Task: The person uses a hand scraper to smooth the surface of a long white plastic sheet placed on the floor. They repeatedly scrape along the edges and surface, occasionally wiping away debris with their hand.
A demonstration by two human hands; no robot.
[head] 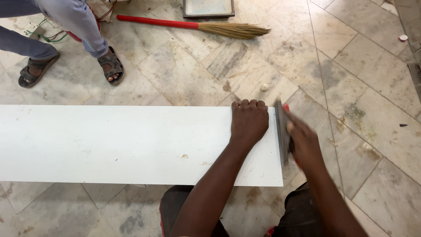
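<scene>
White board lies flat across marble floor. Left hand presses its right end, fingers curled over far edge. Right hand, blurred, grips grey flat tool against board's end edge.

A white board is pressed down by the left hand, fingers curled over its far edge. A grey flat tool is gripped by the right hand against the board's end; its motion is blurred.

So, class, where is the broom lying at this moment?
In the head view the broom lies on the marble floor at the top centre, beyond the white board, its red handle pointing left toward another person's sandalled feet.
</scene>
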